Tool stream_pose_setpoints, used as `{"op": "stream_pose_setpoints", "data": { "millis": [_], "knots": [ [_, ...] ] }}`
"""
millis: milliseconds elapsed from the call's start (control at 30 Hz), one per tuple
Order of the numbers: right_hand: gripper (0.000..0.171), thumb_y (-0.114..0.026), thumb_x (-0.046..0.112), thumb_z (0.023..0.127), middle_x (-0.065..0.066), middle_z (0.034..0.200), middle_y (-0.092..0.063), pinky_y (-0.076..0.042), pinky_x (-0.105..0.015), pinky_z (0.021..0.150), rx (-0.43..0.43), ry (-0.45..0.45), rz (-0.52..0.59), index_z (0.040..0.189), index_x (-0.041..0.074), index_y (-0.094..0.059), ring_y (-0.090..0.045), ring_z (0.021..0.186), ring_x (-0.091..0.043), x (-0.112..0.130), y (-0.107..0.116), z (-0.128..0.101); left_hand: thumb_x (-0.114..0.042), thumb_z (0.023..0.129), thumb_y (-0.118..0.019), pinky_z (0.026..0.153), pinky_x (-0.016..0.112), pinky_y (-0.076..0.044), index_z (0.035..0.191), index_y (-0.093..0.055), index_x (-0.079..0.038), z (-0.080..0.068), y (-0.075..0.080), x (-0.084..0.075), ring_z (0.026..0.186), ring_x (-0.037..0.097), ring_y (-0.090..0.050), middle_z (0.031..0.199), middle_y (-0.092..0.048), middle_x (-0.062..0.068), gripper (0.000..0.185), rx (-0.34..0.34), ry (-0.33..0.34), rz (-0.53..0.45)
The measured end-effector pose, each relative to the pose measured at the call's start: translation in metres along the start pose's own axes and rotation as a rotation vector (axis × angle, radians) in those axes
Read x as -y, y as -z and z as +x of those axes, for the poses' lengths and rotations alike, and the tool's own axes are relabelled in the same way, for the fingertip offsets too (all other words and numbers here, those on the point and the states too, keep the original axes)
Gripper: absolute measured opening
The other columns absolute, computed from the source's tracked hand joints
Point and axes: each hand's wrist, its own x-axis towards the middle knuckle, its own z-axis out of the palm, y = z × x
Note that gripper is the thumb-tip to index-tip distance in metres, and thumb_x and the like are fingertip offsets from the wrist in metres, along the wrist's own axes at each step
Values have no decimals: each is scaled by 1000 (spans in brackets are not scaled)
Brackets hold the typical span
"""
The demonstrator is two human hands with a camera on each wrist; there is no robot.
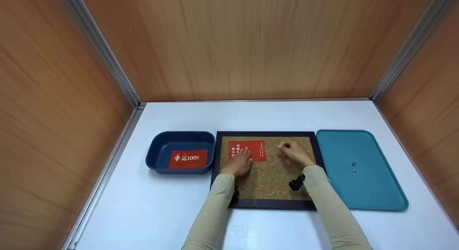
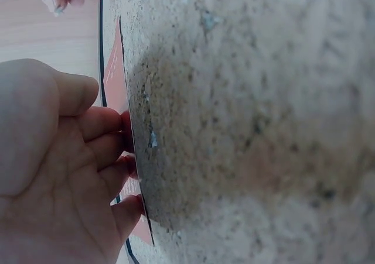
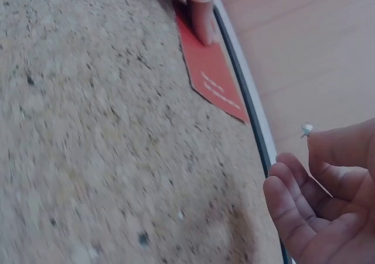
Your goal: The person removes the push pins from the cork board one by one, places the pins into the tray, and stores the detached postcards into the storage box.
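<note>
On the cork board with its dark frame lies a red card with white print, near the upper left. My left hand rests on this card, its fingertips touching the card's face and lower edge. Over the board, right of the card, my right hand pinches a small metallic thumbtack between thumb and finger. In the right wrist view the tack is apart from both card and cork. Part of the card's print is hidden under the left hand.
Left of the board stands a dark blue bin holding another red card. To the right, a teal tray carries two small shiny pieces. Wood-grain panels enclose the white table at the back and sides.
</note>
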Motion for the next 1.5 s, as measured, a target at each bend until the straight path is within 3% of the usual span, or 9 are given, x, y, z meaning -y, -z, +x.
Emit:
{"op": "stream_pose_setpoints", "data": {
  "millis": [367, 733, 833, 1000, 1200, 1367, 1500],
  "knots": [
    [32, -49, 25, 101, -19, 115, -61, -47, -40, 85, -47, 92, -156, 112, -3, -61, -57, 99, -28, -11, 31, -11, -26, 106, -32, 121, 42, -20, 151, -29, -5, 1, 1, 0, 149, 27, -15, 160, -20, 10, 50, -2, -37, 16],
    [37, -50, 27, 101, -22, 117, -58, -48, -43, 88, -104, 4, -47, 117, -5, -57, -55, 106, -36, -21, 61, -27, -27, 106, -30, 121, 42, -20, 152, -27, -6, -1, 2, -1, 149, 26, -14, 160, -18, 9, 51, 3, -29, 16],
    [39, -51, 27, 100, -22, 114, -59, -49, -40, 86, -126, 23, -74, 118, -7, -57, -56, 100, -30, -27, 71, -31, -28, 106, -31, 120, 43, -20, 151, -27, -6, 0, 1, 0, 149, 26, -15, 160, -19, 9, 51, 3, -27, 22],
    [47, -51, 31, 100, -24, 118, -57, -50, -42, 94, -142, 29, -32, 122, -10, -54, -58, 96, -16, -38, 88, -42, -28, 106, -31, 121, 42, -19, 152, -26, -6, 1, 1, 0, 149, 26, -14, 161, -18, 9, 51, 12, -22, 18],
    [52, -51, 35, 99, -11, 111, -61, -52, -30, 90, -178, 27, -30, 123, -11, -54, -56, 87, 2, -51, 110, -58, -29, 106, -30, 121, 41, -17, 152, -25, -8, 1, 2, -1, 150, 24, -12, 161, -15, 7, 51, 27, -16, -4],
    [53, -50, 37, 99, -7, 105, -62, -53, -23, 85, -200, 27, -58, 122, -10, -54, -56, 85, 4, -60, 123, -68, -29, 106, -30, 121, 41, -18, 152, -25, -9, 1, 2, 0, 150, 24, -12, 161, -15, 6, 51, 18, -4, -9],
    [55, -49, 40, 99, -12, 110, -61, -53, -25, 86, -216, 5, -92, 124, -9, -54, -56, 87, 2, -66, 130, -74, -31, 106, -30, 121, 41, -17, 153, -25, -10, 1, 0, 0, 150, 23, -11, 161, -14, 5, 51, 19, 8, -11]
  ]
}}
